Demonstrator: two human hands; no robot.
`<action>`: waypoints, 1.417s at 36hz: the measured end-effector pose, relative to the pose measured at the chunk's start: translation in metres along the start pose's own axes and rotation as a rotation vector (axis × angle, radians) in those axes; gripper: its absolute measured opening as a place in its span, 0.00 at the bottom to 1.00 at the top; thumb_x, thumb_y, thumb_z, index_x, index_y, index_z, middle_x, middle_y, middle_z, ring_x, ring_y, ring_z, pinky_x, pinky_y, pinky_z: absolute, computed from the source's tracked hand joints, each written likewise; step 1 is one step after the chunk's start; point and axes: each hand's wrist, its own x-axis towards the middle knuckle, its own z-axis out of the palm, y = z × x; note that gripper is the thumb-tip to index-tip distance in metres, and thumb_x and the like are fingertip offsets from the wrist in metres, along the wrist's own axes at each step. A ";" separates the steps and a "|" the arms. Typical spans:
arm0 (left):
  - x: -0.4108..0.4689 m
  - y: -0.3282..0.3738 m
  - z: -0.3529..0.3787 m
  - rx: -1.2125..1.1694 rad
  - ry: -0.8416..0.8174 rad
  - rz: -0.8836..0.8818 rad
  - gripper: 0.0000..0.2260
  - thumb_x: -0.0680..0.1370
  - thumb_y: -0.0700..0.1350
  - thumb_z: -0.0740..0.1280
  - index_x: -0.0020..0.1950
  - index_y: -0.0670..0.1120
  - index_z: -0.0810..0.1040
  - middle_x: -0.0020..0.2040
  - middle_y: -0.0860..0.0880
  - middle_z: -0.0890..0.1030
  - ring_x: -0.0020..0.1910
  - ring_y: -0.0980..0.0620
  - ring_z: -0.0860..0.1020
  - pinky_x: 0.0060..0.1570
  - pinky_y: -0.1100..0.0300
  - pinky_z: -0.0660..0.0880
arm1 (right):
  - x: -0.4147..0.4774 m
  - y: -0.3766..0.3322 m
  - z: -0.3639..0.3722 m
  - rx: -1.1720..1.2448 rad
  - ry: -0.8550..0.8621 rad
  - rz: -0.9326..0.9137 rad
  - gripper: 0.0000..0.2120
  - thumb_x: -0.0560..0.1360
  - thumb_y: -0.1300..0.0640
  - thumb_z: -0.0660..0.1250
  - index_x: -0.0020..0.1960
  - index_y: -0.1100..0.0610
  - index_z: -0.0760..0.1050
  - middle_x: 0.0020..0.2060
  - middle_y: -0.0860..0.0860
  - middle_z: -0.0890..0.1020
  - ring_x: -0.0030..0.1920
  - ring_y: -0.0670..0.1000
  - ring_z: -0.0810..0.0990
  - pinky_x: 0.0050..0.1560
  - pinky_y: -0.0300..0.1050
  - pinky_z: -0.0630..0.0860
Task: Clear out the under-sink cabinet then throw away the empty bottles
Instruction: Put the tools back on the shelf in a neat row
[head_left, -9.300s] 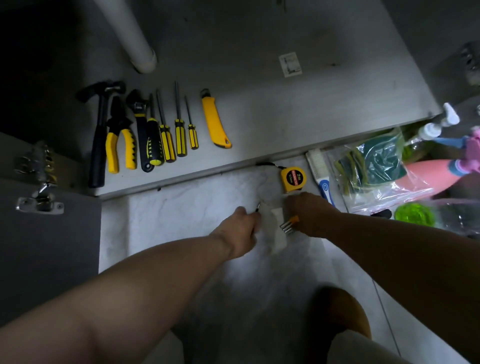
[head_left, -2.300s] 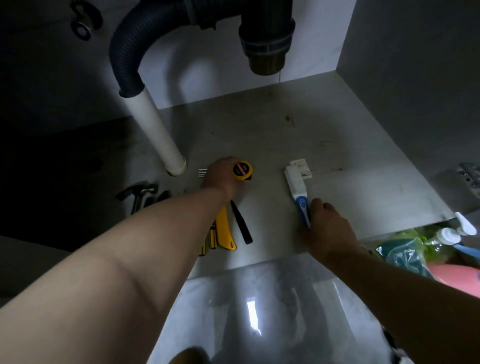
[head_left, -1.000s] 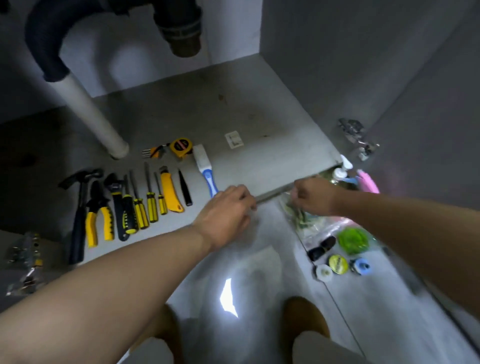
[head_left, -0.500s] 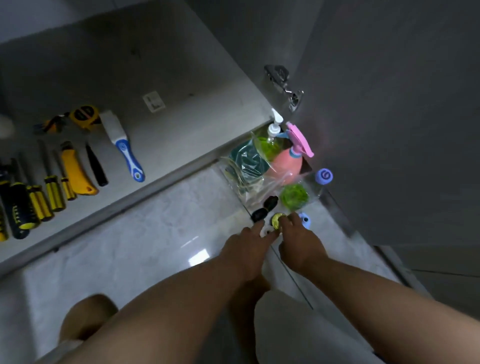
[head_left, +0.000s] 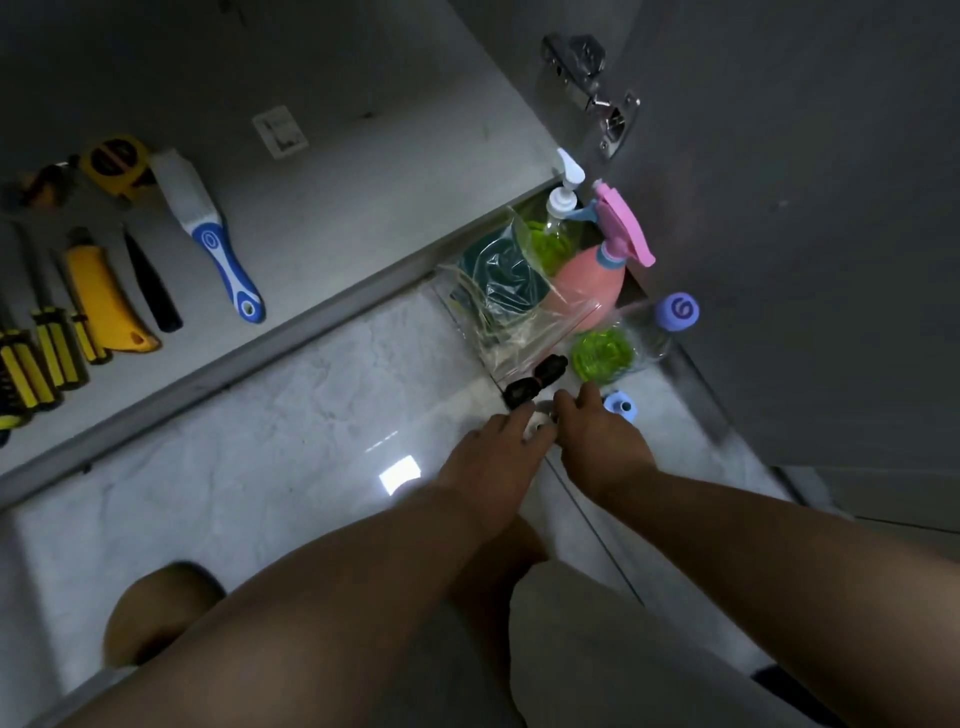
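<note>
1. Spray bottle (head_left: 589, 283), pink, sits on the tiled floor (head_left: 260, 441) just outside the cabinet (head_left: 389, 130), next to the open door (head_left: 805, 208). A pump bottle (head_left: 555, 234) with green content is right behind it. A clear bottle (head_left: 677, 310) with a purple cap is just to its right.
2. Left hand (head_left: 496, 454): arm reaches forward and to the right, palm down, fingertips at a small pale round piece (head_left: 537, 426) on the floor.
3. Right hand (head_left: 597, 439): palm down, close beside the left hand, fingers bent down toward the same piece.
4. Grip — cannot tell for either hand. The fingertips cover most of the pale piece, so whether it is pinched or only touched is not visible.
5. A black piece (head_left: 535, 382) lies just ahead of the left fingertips, and a blue cap (head_left: 619, 406) just right of the right hand.
6. A green ribbed thing (head_left: 602, 356) lies between the black piece and the clear bottle — bottle or lid, hard to say.
7. A plastic bag (head_left: 498, 296) with dark green pads inside lies against the spray bottle; its contents are blurred by glare.
8. On the cabinet floor are a blue-handled brush (head_left: 208, 228), a yellow utility knife (head_left: 104, 301) and a tape measure (head_left: 117, 161). The screwdrivers (head_left: 52, 343) are cut off at the left edge.
9. The scene is dim and the labels are unreadable.
</note>
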 end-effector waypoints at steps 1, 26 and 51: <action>0.002 0.002 0.000 -0.017 0.016 0.003 0.36 0.75 0.37 0.67 0.79 0.52 0.56 0.81 0.44 0.55 0.73 0.41 0.65 0.64 0.45 0.72 | -0.001 0.000 0.001 -0.005 -0.001 0.003 0.21 0.75 0.62 0.64 0.67 0.54 0.65 0.64 0.57 0.66 0.44 0.57 0.81 0.28 0.44 0.64; -0.026 -0.051 -0.033 -0.205 -0.032 -0.163 0.15 0.80 0.53 0.65 0.66 0.53 0.71 0.58 0.48 0.74 0.56 0.47 0.75 0.55 0.52 0.76 | -0.021 0.034 -0.004 0.182 0.062 0.245 0.17 0.75 0.54 0.67 0.61 0.55 0.69 0.56 0.57 0.69 0.47 0.64 0.80 0.42 0.53 0.78; -0.157 -0.223 -0.182 -0.624 0.665 -0.569 0.10 0.74 0.41 0.73 0.52 0.53 0.81 0.52 0.48 0.81 0.52 0.48 0.80 0.56 0.50 0.78 | 0.088 -0.196 -0.201 0.356 0.248 -0.491 0.11 0.71 0.57 0.73 0.50 0.55 0.76 0.47 0.53 0.78 0.46 0.55 0.79 0.48 0.46 0.75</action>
